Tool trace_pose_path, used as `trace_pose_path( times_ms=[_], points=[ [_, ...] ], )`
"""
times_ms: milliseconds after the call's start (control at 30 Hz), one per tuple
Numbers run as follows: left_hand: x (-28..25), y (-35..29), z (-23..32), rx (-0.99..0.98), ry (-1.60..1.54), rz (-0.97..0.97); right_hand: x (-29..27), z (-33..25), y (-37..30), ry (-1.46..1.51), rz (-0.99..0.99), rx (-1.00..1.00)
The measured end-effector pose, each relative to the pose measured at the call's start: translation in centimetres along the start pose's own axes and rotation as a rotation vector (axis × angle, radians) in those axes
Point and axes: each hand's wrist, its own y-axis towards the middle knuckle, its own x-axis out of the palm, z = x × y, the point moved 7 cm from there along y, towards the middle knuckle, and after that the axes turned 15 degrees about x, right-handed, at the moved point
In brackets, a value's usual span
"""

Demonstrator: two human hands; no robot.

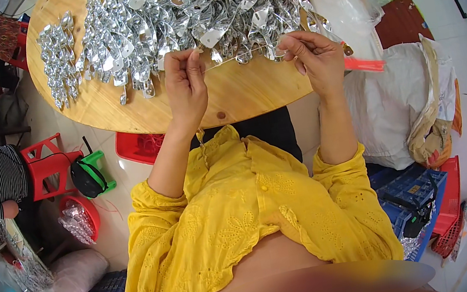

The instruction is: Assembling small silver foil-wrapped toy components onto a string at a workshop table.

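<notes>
In the head view, pinches a thin, pale cord point(232, 59) between left hand point(187, 83) and right hand point(321, 63), with a narrow thumb-and-finger grip on both sides, drawn almost straight above the table point(141, 112), at the near edge of the silver strips point(167, 26). Probably weighs next to nothing, bends freely and slips easily from a loose hold; best taken close to both ends and held lightly taut, clear of the strips' thin-looking edges. Cannot tell how strong or stretchy.

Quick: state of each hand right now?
Left hand: closed, pinching a thin pale strand.
Right hand: closed, pinching the same strand farther along.
</notes>
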Motion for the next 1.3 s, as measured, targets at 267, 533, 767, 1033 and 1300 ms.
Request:
trace_pose_path(
  times_ms=[267,533,767,1033,1300],
  points=[
    [-0.1,0.0,-0.3,-0.018,-0.019,0.021,-0.5,-0.5,-0.1,0.11,0.012,-0.04],
    [0.0,0.1,-0.3,-0.014,-0.041,0.001,0.1,-1.7,-0.5,0.299,-0.018,-0.115],
    [0.7,2.5,2.0,0.042,-0.108,-0.053,4.3,-7.3,-2.2,-0.36,-0.055,-0.695],
    [2.5,4.9,4.2,-0.13,-0.312,-0.216,7.3,-8.1,-1.5,-0.33,-0.201,-0.667],
    [2.5,5.3,3.7,-0.11,-0.292,-0.188,7.6,-6.3,0.3,-0.058,-0.255,-0.34]
  ],
)
